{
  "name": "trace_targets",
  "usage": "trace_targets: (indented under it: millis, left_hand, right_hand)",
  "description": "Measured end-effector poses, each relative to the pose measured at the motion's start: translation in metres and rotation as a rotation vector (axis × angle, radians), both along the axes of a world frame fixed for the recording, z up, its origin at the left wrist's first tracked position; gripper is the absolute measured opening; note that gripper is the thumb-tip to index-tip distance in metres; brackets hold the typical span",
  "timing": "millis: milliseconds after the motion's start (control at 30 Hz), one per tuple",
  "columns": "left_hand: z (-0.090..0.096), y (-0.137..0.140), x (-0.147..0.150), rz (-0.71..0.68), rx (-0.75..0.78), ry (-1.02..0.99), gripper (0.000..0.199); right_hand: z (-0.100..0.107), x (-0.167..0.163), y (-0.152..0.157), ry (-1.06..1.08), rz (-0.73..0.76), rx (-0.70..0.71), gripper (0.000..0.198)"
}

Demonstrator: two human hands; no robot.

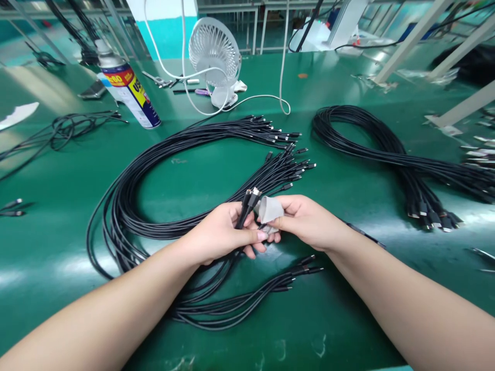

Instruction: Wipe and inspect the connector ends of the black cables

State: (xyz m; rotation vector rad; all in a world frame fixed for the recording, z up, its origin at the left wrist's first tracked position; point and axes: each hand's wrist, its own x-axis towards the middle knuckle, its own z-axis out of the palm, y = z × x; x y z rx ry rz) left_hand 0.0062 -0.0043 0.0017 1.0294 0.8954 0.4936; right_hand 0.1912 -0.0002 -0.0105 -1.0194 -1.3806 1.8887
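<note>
My left hand [218,232] is closed around several black USB cables [244,207], their metal plugs standing up above the fingers. Against them, my right hand [305,219] pinches a whitish-grey piece of cloth [271,208] between thumb and fingers. The two hands meet, so part of the cloth and of the plugs is hidden. Behind the hands a large looped bundle of black cables [133,180] lies on the green table, its two groups of plug ends pointing right. A smaller group of cable ends [270,286] rests in front of my left hand.
A second cable bundle [359,123] lies at the right. At the back stand a small white fan [214,51] with a white cord and a spray can [131,90]. Loose cables [65,129] lie at the left. Pale metal supports [413,41] rise from the table at the right.
</note>
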Motion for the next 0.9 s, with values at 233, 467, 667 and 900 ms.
trace_targets:
  millis: [233, 467, 667, 900]
  left_hand:
    - [0.001, -0.003, 0.001, 0.015, -0.003, 0.066, 0.04]
    - [0.007, -0.007, 0.002, 0.021, 0.304, 0.285, 0.028]
    - [0.014, -0.01, 0.003, 0.115, 0.505, 0.512, 0.034]
    - [0.012, -0.01, 0.002, 0.095, 0.5, 0.518, 0.035]
  right_hand:
    - [0.002, 0.0, -0.001, -0.036, 0.029, -0.01, 0.029]
    - [0.006, -0.001, -0.004, -0.061, 0.004, -0.017, 0.023]
    - [0.006, -0.003, -0.005, -0.038, -0.077, -0.024, 0.028]
    - [0.009, -0.002, -0.007, -0.045, -0.127, 0.0, 0.03]
